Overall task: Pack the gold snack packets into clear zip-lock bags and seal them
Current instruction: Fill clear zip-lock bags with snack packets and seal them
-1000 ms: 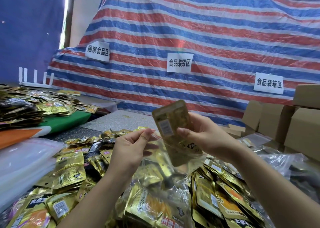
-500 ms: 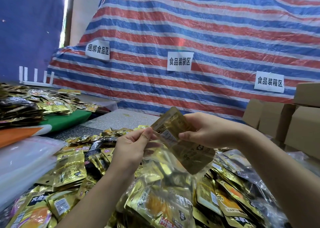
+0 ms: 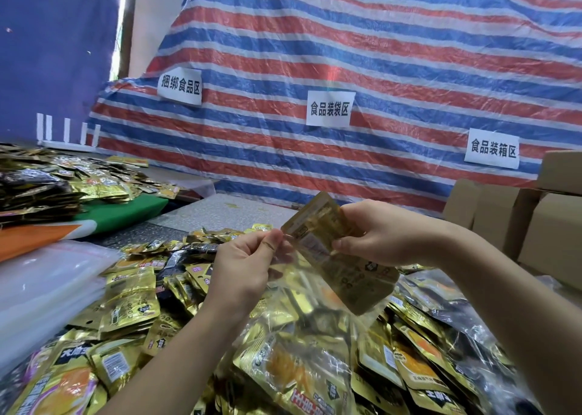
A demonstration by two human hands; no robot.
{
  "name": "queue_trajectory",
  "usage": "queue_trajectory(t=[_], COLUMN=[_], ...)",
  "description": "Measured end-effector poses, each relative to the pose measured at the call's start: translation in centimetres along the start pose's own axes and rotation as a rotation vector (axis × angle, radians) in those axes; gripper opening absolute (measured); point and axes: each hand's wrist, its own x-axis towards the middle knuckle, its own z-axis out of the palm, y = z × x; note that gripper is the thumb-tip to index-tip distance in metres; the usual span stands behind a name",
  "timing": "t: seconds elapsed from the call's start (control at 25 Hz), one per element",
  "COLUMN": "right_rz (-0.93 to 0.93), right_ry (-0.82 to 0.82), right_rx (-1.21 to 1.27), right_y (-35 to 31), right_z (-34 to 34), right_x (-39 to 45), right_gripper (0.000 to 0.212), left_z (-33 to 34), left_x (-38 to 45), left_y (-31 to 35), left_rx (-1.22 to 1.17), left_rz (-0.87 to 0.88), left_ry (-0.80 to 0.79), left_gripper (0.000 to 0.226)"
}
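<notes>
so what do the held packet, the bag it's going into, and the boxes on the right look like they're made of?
Gold snack packet: looks like metallised foil laminate, glossy; it glints and creases sharply.
Clear zip-lock bag: thin see-through plastic film, shiny; wrinkles catch the light and the packets show through it.
Boxes: plain brown cardboard, matte, with folded flaps.
None can be confirmed by look alone.

The lower half of the gold packet (image 3: 346, 266) is veiled by the clear zip-lock bag (image 3: 315, 304). The cardboard boxes (image 3: 535, 225) are cut off at the right edge. Print on the heaped packets (image 3: 132, 301) cannot be read.
</notes>
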Motion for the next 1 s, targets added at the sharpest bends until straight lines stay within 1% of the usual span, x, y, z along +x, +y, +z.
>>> queue_trajectory(t=[0.12, 0.2, 0.28, 0.32, 0.36, 0.44, 0.52, 0.6, 0.72, 0.8, 0.92, 0.96, 1.0], right_rz=[0.007, 0.019, -0.006, -0.024, -0.034, -0.027, -0.017, -0.013, -0.025, -0.001, 0.048, 0.049, 0.036], right_ry=[-0.127, -0.242, -0.293, -0.294, -0.292, -0.301, -0.266, -0.190, -0.199, -0.163, -0.085, -0.061, -0.025], right_rx=[-0.111, -0.253, -0.366, -0.378, -0.359, -0.251, -0.140, -0.085, -0.058, 0.053, 0.298, 0.321, 0.293], right_y=[-0.7, -1.3, -1.4, -1.4, -1.2, -0.8, -0.2, 0.6, 1.7, 2.5, 3.2, 3.3, 3.5], right_z=[0.3, 1.1, 2.2, 2.6, 2.7, 2.2, 1.6, 1.5, 2.2, 2.7, 3.8, 4.2, 4.5], right_x=[0.1, 0.3, 0.8, 0.9, 0.9, 0.5, -0.1, -0.5, -1.0, -1.6, -3.0, -3.4, -3.8], right_gripper=[0.012, 0.010, 0.004, 0.006, 0.014, 0.020, 0.018, 0.016, 0.021, 0.023, 0.021, 0.021, 0.018], left_z=[0.1, 0.3, 0.4, 0.5, 0.4, 0.4, 0.3, 0.6, 1.6, 2.2, 2.7, 2.9, 3.1], left_x=[-0.3, -0.6, -0.7, -0.7, -0.6, -0.4, -0.1, 0.3, 0.4, 0.6, 1.1, 1.2, 1.3], left_y=[-0.1, 0.2, 0.4, 0.4, 0.5, 0.5, 0.4, 0.4, 0.7, 1.2, 1.6, 1.6, 1.7], left_rx=[0.052, 0.076, 0.094, 0.101, 0.103, 0.111, 0.140, 0.161, 0.223, 0.238, 0.182, 0.148, 0.126], left_rz=[0.021, 0.042, 0.052, 0.046, 0.037, 0.027, 0.026, 0.018, 0.043, 0.059, 0.037, 0.007, -0.017], left_ry=[-0.017, -0.053, -0.071, -0.072, -0.072, -0.056, 0.000, 0.042, 0.020, -0.002, 0.030, 0.057, 0.082], left_gripper=[0.027, 0.027, 0.026, 0.025, 0.025, 0.023, 0.023, 0.023, 0.021, 0.020, 0.021, 0.022, 0.023])
